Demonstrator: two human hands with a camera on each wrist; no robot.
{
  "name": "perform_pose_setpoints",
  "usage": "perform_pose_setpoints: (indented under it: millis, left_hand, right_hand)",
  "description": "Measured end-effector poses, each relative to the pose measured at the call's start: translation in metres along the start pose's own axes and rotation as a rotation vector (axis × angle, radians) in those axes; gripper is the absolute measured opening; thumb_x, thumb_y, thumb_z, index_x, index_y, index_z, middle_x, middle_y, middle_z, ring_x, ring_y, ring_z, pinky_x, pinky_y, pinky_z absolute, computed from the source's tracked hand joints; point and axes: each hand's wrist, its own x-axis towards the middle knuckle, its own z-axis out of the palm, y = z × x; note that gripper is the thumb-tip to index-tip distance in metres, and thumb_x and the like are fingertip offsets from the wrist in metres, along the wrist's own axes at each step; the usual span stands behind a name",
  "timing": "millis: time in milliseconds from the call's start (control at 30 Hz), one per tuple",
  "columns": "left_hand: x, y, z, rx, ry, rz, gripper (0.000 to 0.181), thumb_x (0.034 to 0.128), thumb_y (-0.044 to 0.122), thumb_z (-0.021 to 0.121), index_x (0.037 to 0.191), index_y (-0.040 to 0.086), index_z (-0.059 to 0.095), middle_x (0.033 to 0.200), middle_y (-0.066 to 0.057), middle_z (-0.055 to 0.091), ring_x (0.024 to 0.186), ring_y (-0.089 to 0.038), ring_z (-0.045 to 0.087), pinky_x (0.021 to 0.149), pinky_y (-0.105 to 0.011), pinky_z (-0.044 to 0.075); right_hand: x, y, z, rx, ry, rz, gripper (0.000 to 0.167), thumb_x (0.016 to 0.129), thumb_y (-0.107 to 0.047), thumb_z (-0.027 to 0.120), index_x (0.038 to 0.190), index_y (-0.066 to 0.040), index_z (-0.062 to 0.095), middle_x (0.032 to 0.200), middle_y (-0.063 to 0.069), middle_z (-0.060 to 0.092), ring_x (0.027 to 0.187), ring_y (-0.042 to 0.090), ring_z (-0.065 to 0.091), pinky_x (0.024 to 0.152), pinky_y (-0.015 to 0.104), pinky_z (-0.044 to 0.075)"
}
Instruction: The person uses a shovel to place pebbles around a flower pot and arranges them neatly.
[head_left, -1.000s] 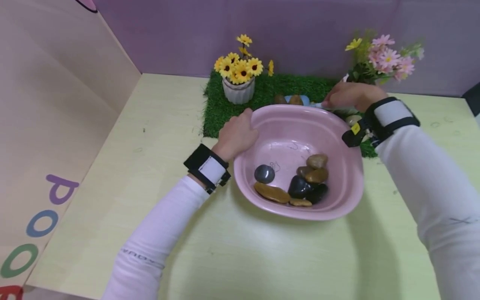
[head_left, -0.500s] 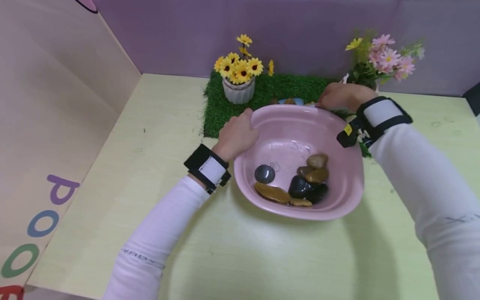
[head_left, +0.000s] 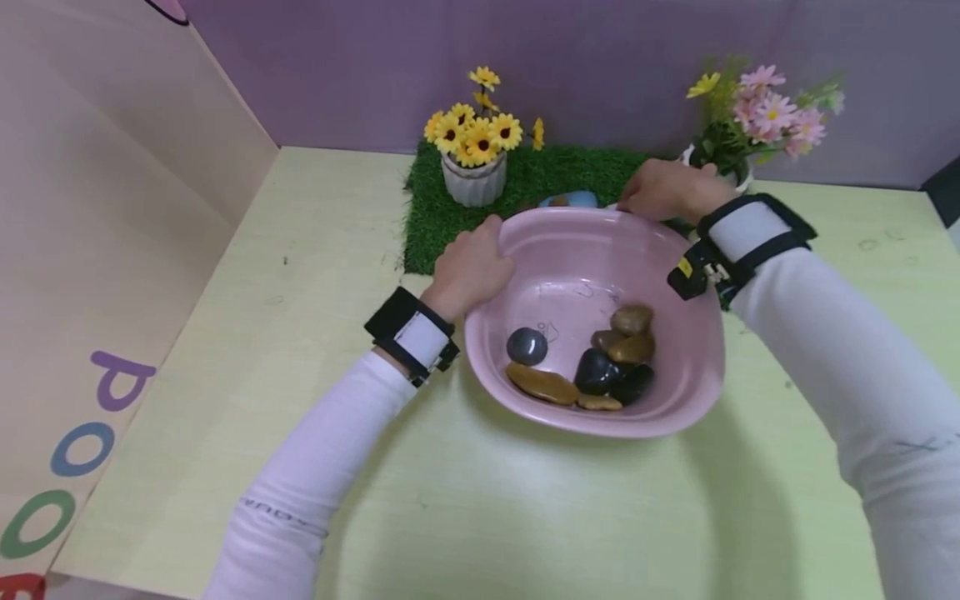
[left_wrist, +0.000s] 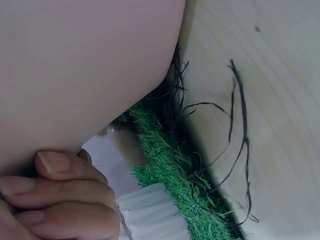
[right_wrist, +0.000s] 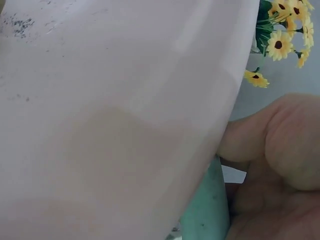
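A pink basin (head_left: 573,258) holds several wet stones (head_left: 596,371), brown, black and grey, gathered mostly at its near side. My left hand (head_left: 472,265) grips the rim at the far left; in the left wrist view its curled fingers (left_wrist: 65,187) lie against the basin wall. Behind the far rim, my right hand (head_left: 667,190) pinches a pale handle that seems to belong to a light blue tool (head_left: 573,199), mostly hidden. A brown stone shows beside the blue part. In the right wrist view the thumb is by the rim, near a teal surface (right_wrist: 207,205).
Artificial grass (head_left: 431,221) lies behind the basin on the pale table (head_left: 337,233). A white pot (head_left: 474,182) of yellow flowers stands at its back left. Pink flowers (head_left: 776,117) stand behind my right hand. A purple wall (head_left: 600,75) closes off the back.
My right hand has moved left along the far rim, and the blue tool has shifted left with it, the stones there dropping more behind the rim. Left hand and basin have stayed put.
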Motion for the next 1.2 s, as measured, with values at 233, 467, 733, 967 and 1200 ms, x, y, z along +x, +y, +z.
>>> perform_pose_setpoints:
  millis: [233, 467, 733, 967, 1200]
  left_hand:
    - [-0.001, 0.001, 0.000, -0.028, -0.003, -0.004, 0.038, 0.0943, 0.018, 0.049, 0.130, 0.007, 0.048, 0.098, -0.013, 0.063, 0.068, -0.023, 0.068, 0.048, -0.028, 0.055]
    - [-0.001, 0.001, 0.001, -0.028, -0.008, 0.001, 0.039, 0.0944, 0.018, 0.048, 0.132, 0.007, 0.047, 0.099, -0.013, 0.063, 0.068, -0.022, 0.068, 0.048, -0.028, 0.055]
    - [-0.001, 0.002, 0.000, -0.028, -0.001, -0.012, 0.043, 0.0946, 0.017, 0.048, 0.136, 0.007, 0.045, 0.103, -0.015, 0.064, 0.067, -0.022, 0.069, 0.048, -0.028, 0.055]
    - [0.000, 0.001, 0.001, -0.009, 0.002, -0.013, 0.046, 0.0950, 0.017, 0.048, 0.139, 0.007, 0.044, 0.105, -0.016, 0.064, 0.069, -0.023, 0.068, 0.049, -0.029, 0.055]
    - [0.000, 0.001, 0.002, -0.018, 0.002, -0.006, 0.048, 0.0947, 0.016, 0.048, 0.141, 0.007, 0.043, 0.106, -0.017, 0.064, 0.069, -0.023, 0.068, 0.048, -0.028, 0.055]
  right_hand:
    - [-0.002, 0.002, 0.000, 0.019, 0.008, -0.013, 0.049, 0.104, -0.032, 0.035, 0.141, -0.005, 0.053, 0.147, 0.023, 0.047, 0.136, 0.052, 0.036, 0.109, 0.078, 0.000]
    - [-0.005, 0.001, 0.001, 0.002, 0.050, 0.001, 0.047, 0.103, -0.031, 0.038, 0.138, -0.004, 0.056, 0.143, 0.023, 0.052, 0.132, 0.051, 0.040, 0.109, 0.078, -0.003]
    - [-0.016, 0.000, -0.004, -0.106, 0.295, 0.029, 0.037, 0.102, -0.020, 0.037, 0.108, 0.000, 0.067, 0.116, 0.034, 0.058, 0.113, 0.060, 0.040, 0.107, 0.078, 0.007]
    - [-0.030, 0.012, -0.011, -0.104, 0.472, 0.030, 0.028, 0.095, -0.013, 0.036, 0.084, 0.003, 0.057, 0.101, 0.033, 0.058, 0.123, 0.066, 0.032, 0.110, 0.075, 0.004]
    - [-0.048, 0.018, -0.022, -0.125, 0.453, -0.028, 0.045, 0.097, -0.020, 0.036, 0.131, 0.001, 0.058, 0.132, 0.032, 0.055, 0.120, 0.062, 0.038, 0.105, 0.076, 0.005]
